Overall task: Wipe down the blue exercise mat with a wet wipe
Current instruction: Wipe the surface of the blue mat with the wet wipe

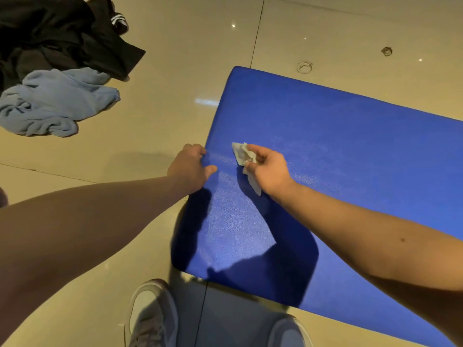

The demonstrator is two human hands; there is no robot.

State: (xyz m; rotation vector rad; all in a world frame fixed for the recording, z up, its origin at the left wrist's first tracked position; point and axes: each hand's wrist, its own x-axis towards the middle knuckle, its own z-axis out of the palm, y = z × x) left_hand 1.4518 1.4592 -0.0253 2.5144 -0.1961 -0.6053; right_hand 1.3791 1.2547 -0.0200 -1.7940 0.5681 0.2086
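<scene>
Black clothes (62,33) lie in a heap on the shiny tan floor (175,71). A light blue cloth (55,101) lies just below the heap, touching it. Two ring marks (304,67) sit far to its right. A gray shoe (152,319) is far below it.

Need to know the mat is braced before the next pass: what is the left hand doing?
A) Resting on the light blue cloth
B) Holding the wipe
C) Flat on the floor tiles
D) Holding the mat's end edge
D: the left hand curls its fingers over the end edge of the blue mat with the thumb on top, while the right hand pinches the wet wipe.
</scene>
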